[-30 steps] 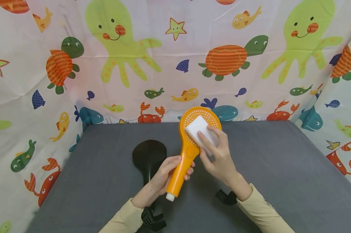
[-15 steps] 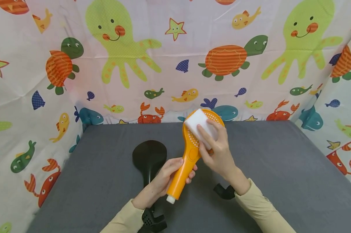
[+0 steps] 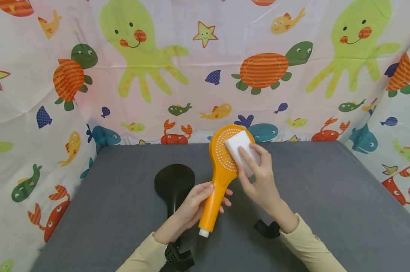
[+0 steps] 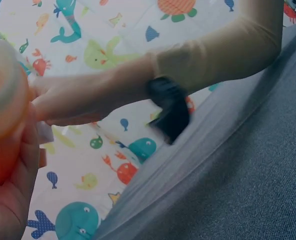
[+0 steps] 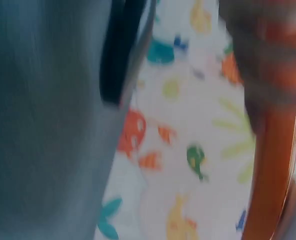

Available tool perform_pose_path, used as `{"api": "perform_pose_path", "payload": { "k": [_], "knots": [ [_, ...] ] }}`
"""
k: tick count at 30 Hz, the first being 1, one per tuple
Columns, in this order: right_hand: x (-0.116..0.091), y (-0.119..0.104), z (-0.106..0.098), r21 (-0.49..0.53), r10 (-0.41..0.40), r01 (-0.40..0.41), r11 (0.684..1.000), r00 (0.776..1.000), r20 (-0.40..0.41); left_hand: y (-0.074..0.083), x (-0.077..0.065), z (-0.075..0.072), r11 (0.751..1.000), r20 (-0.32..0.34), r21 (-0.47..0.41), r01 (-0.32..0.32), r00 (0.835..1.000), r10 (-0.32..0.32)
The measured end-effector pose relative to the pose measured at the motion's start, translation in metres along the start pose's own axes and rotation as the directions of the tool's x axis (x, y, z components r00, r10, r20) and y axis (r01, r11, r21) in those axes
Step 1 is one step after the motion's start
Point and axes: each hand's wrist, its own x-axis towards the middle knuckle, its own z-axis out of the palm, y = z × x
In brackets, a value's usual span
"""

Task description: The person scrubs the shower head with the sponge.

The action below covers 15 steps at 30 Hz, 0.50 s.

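An orange shower head (image 3: 222, 170) with a round face of white nozzles is held up over the table, tilted to the right. My left hand (image 3: 196, 204) grips its handle, thumb on the front; the white threaded end points down toward me. My right hand (image 3: 261, 181) holds a white sponge (image 3: 240, 145) between thumb and fingers, against the right part of the nozzle face. In the left wrist view the handle's end (image 4: 3, 95) fills the left edge, and my right hand (image 4: 68, 100) lies behind it. The right wrist view is blurred; the orange handle (image 5: 275, 160) runs down its right side.
A black shower head (image 3: 174, 183) lies on the grey tabletop (image 3: 123, 211), left of my left hand, its handle partly hidden by my forearm. A curtain (image 3: 205, 87) with sea animals stands behind the table and at both sides. Dark camera mounts (image 3: 267, 229) sit at my wrists.
The sponge has slid across the nozzle face, up first, then to the right, uncovering the left nozzles. The shower head has shifted slightly, its handle end now further right. Both grips persist.
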Motion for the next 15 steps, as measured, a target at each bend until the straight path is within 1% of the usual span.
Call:
{"api": "perform_pose_path", "payload": {
  "k": [3, 5, 7, 8, 9, 10, 11, 13, 14, 15],
  "knots": [
    [-0.01, -0.014, 0.004, 0.073, -0.055, 0.049, 0.996, 0.996, 0.07, 0.002, 0.0, -0.001, 1.0, -0.044, 0.016, -0.002, 0.999, 0.002],
    [-0.016, -0.022, 0.007, 0.107, -0.103, 0.092, 0.99, 0.99, 0.096, 0.003, 0.0, 0.0, 1.0, -0.083, 0.006, 0.008, 0.996, -0.008],
    [-0.021, -0.029, 0.008, 0.142, -0.176, 0.161, 0.977, 0.979, 0.103, 0.005, -0.001, 0.0, 1.0, -0.139, -0.007, 0.009, 0.99, -0.01],
    [-0.023, -0.032, 0.009, 0.16, -0.225, 0.206, 0.965, 0.969, 0.106, 0.006, -0.002, 0.001, 1.0, -0.172, -0.014, 0.007, 0.985, -0.01],
    [-0.025, -0.035, 0.01, 0.181, -0.28, 0.257, 0.949, 0.954, 0.109, 0.007, -0.003, 0.002, 1.0, -0.197, -0.013, 0.002, 0.98, -0.004],
    [-0.027, -0.037, 0.01, 0.203, -0.34, 0.313, 0.928, 0.934, 0.113, 0.008, -0.003, 0.003, 1.0, -0.206, -0.009, -0.006, 0.978, 0.004],
    [-0.029, -0.038, 0.011, 0.226, -0.4, 0.367, 0.902, 0.909, 0.119, 0.01, -0.003, 0.003, 1.0, -0.203, -0.012, -0.013, 0.979, 0.01],
    [-0.032, -0.039, 0.011, 0.266, -0.512, 0.467, 0.844, 0.848, 0.135, 0.012, -0.003, 0.004, 0.999, -0.173, -0.027, -0.025, 0.985, 0.02],
    [-0.032, -0.039, 0.011, 0.282, -0.552, 0.501, 0.818, 0.821, 0.143, 0.012, -0.002, 0.005, 0.999, -0.156, -0.032, -0.027, 0.987, 0.021],
    [-0.032, -0.037, 0.011, 0.292, -0.581, 0.527, 0.798, 0.801, 0.142, 0.012, -0.002, 0.004, 0.999, -0.141, -0.032, -0.032, 0.99, 0.027]
  ]
}}
